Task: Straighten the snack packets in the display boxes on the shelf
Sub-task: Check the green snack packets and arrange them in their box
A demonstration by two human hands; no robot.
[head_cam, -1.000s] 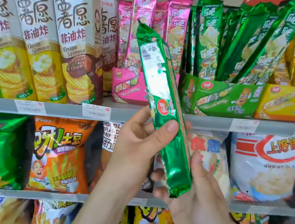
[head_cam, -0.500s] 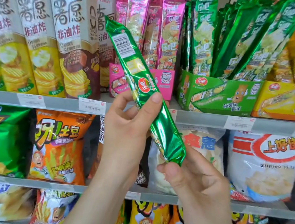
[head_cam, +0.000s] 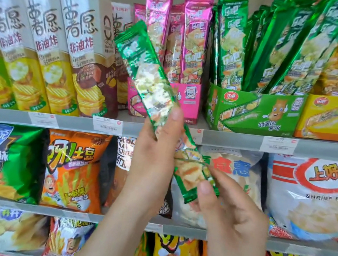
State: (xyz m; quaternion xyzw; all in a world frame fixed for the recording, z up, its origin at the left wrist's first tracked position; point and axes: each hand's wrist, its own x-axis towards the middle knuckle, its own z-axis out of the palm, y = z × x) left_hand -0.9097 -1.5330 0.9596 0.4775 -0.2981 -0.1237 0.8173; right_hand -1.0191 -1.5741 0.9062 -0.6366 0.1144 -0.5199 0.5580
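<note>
I hold a long green snack packet slanted in front of the shelf, its top end up left and its printed front facing me. My left hand grips its middle and my right hand pinches its bottom end. Behind it on the top shelf stand three display boxes: a pink box with upright pink packets, a green box with green packets that lean to the right, and a yellow box with yellow packets.
Tall chip cartons fill the top shelf on the left. The shelf edge carries price tags. On the shelf below hang an orange bag, a green bag and a white shrimp-flakes bag; more bags sit lower.
The green packet has been turned over: its barcode back faced me before, its printed front faces me now. It tilted further left, and my right hand slid to its bottom end.
</note>
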